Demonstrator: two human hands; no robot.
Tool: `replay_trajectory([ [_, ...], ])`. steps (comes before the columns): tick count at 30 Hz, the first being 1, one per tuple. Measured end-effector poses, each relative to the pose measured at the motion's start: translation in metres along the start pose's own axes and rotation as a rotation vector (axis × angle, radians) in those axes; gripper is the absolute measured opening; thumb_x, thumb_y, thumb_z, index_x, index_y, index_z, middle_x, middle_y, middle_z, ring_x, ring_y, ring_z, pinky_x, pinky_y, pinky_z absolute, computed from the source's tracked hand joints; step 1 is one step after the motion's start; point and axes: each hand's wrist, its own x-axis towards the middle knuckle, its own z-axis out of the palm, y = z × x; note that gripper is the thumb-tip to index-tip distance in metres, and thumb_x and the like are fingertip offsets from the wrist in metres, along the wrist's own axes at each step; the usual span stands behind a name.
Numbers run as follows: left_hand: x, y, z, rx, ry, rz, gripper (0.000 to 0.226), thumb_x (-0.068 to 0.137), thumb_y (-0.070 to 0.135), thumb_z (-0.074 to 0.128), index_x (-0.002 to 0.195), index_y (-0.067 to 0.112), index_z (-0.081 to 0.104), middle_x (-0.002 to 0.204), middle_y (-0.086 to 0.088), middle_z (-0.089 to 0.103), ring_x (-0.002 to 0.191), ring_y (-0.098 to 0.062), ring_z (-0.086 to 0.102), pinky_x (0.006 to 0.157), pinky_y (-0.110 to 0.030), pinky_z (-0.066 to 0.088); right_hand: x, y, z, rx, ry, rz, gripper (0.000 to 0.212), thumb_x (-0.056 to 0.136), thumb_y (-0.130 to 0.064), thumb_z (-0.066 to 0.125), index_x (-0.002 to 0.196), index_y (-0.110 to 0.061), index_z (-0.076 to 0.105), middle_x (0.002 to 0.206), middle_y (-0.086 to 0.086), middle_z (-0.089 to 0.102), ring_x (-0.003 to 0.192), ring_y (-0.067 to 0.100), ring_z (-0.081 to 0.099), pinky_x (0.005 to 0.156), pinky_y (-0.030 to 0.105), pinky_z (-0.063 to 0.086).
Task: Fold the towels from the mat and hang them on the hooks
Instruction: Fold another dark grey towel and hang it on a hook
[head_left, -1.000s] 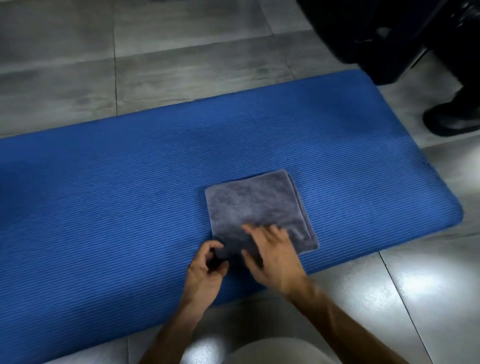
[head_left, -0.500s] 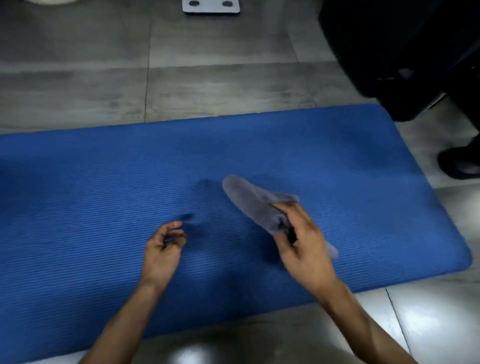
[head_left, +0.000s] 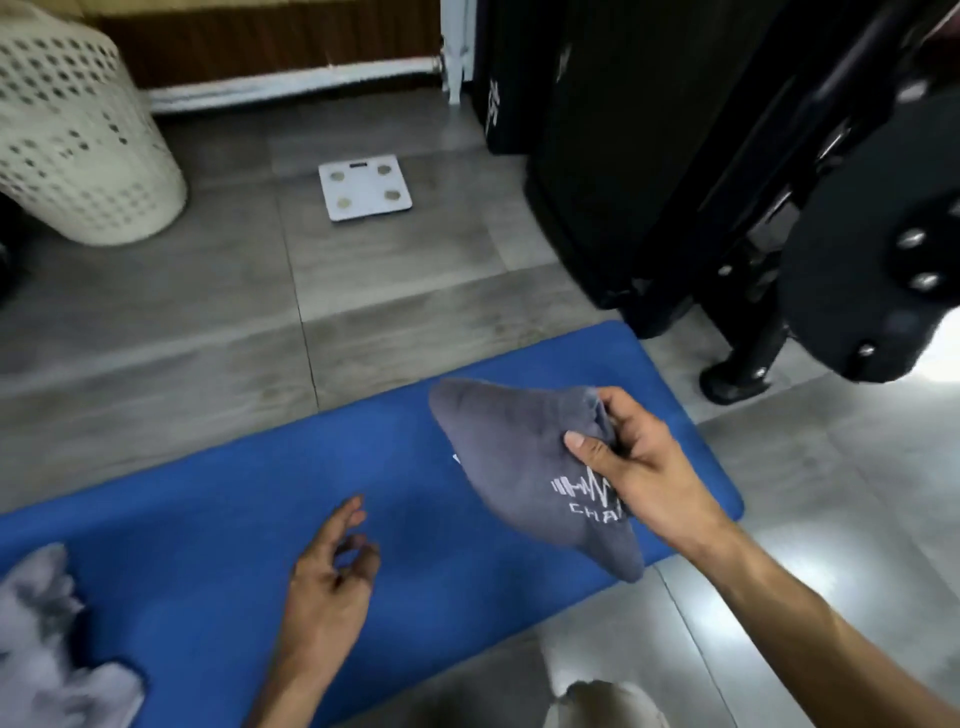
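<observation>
Currently, working from the left, a heap of unfolded towels (head_left: 47, 654) is lying on the mat (head_left: 218, 519), well to the left of the left hand (head_left: 332, 577) and nearer to it than to the right. The left hand is hovering just above the mat, fingers loosely curled and holding nothing. To its right, the folded towel (head_left: 519, 467) is hanging clear of the mat, its long axis running from upper left to lower right, with the printed logo facing the camera. The right hand (head_left: 639, 462) is pinching the towel at its upper right edge, thumb on the near face and fingers behind. No hooks are showing in this view, so their direction from the right hand cannot be told. Judging from the grip, the carry to the hooks is falling to the right hand, while the left hand is better placed for the heap.
</observation>
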Motion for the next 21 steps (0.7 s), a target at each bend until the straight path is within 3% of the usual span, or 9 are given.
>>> replay_trajectory([
  [3,-0.048,0.084,-0.034,0.04,-0.056,-0.033,0.065,0.078,0.011,0.065,0.097,0.072,0.056,0.104,0.023,0.068,0.089,0.012,0.062,0.073,0.0,0.044,-0.031,-0.091,-0.028,-0.071,0.012,-0.005,0.018,0.084,-0.038,0.067,0.101,-0.032,0.064,0.093,-0.001,0.071,0.092,0.021,0.068,0.085,0.05,0.053],
  [7,-0.11,0.202,-0.081,0.054,-0.05,0.009,0.063,0.069,0.011,0.067,0.092,0.069,0.061,0.097,0.032,0.067,0.086,0.009,0.065,0.067,-0.003,0.048,-0.068,-0.221,-0.067,-0.147,0.001,-0.015,0.014,0.091,-0.022,0.067,0.095,-0.035,0.066,0.083,-0.008,0.069,0.08,0.007,0.064,0.077,0.035,0.05],
  [9,-0.129,0.251,-0.106,0.054,-0.059,0.018,0.067,0.071,0.005,0.071,0.093,0.068,0.062,0.098,0.027,0.069,0.085,0.006,0.066,0.066,-0.006,0.05,-0.086,-0.287,-0.082,-0.194,0.007,-0.035,0.012,0.086,-0.033,0.069,0.098,-0.035,0.066,0.087,-0.008,0.069,0.085,0.009,0.064,0.08,0.033,0.049],
  [12,-0.146,0.311,-0.138,0.094,-0.094,0.066,0.055,0.066,0.023,0.074,0.092,0.069,0.06,0.095,0.031,0.068,0.085,0.002,0.067,0.067,-0.011,0.053,-0.11,-0.364,-0.098,-0.328,0.008,-0.142,0.008,0.084,-0.034,0.07,0.092,-0.034,0.067,0.087,-0.008,0.064,0.091,0.011,0.054,0.082,0.023,0.041],
  [16,-0.143,0.381,-0.176,0.178,-0.113,0.162,0.086,0.079,-0.014,0.064,0.088,0.072,0.059,0.088,0.032,0.068,0.083,0.003,0.065,0.074,-0.002,0.046,-0.134,-0.453,-0.106,-0.533,0.021,-0.25,0.015,0.088,-0.023,0.071,0.08,-0.034,0.067,0.076,-0.018,0.06,0.085,0.007,0.044,0.074,0.021,0.036],
  [19,-0.134,0.445,-0.199,0.228,-0.21,0.234,0.084,0.083,-0.01,0.062,0.09,0.073,0.057,0.093,0.032,0.068,0.088,0.001,0.066,0.078,-0.008,0.048,-0.141,-0.503,-0.106,-0.563,0.049,-0.291,0.006,0.089,-0.028,0.068,0.093,-0.028,0.073,0.08,-0.01,0.062,0.084,0.009,0.041,0.075,0.021,0.034],
  [21,-0.128,0.492,-0.215,0.238,-0.275,0.312,0.071,0.085,-0.005,0.062,0.097,0.065,0.061,0.099,0.028,0.069,0.092,0.003,0.065,0.079,-0.008,0.049,-0.142,-0.531,-0.103,-0.577,0.107,-0.346,0.016,0.085,-0.034,0.068,0.1,-0.03,0.074,0.083,-0.009,0.063,0.082,0.01,0.04,0.076,0.019,0.034],
])
